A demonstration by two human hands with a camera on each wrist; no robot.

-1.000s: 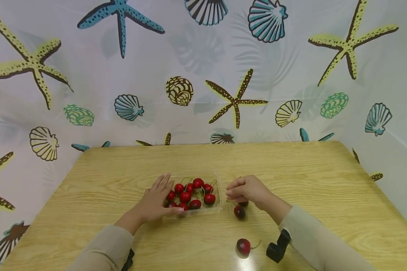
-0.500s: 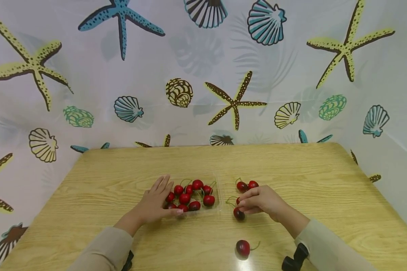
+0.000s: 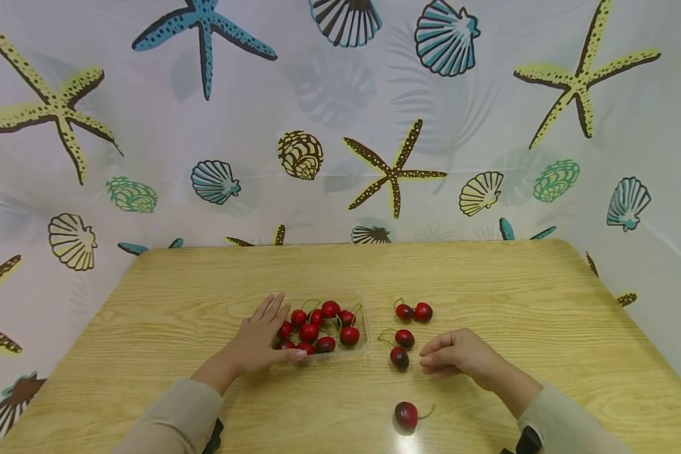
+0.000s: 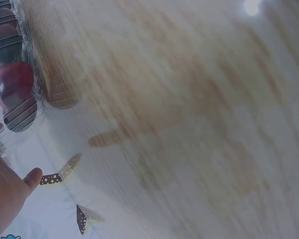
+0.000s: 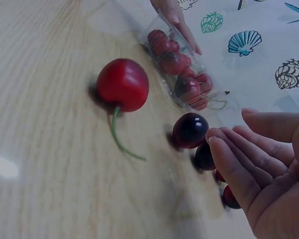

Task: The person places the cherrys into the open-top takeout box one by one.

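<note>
Cherries (image 3: pixel 309 332) are being held where?

Most are being contained in a clear plastic box (image 3: pixel 366 321), which is being supported by the wooden table (image 3: pixel 488 271). Five loose ones are being carried by the table to the right of it.

How are those being arranged?

A farther pair (image 3: pixel 423 313) is being shown side by side, and a nearer pair (image 3: pixel 400 358) is being seen just beside the right hand (image 3: pixel 459 356). A lone cherry (image 3: pixel 405 415) is being set apart, nearest the person, its green stem (image 5: pixel 114 130) being turned to the right.

And the fingers?

The left end of the box is being covered by the left hand (image 3: pixel 259 340), its fingers being stretched straight, its thumb being spread along the near edge. The right fingers are being held together, loosely bent, a gap being left between them and the cherries.

Behind?

The table is being backed by a white cloth (image 3: pixel 340 82), printed with starfish (image 3: pixel 394 170) and shells (image 3: pixel 212 181).
</note>
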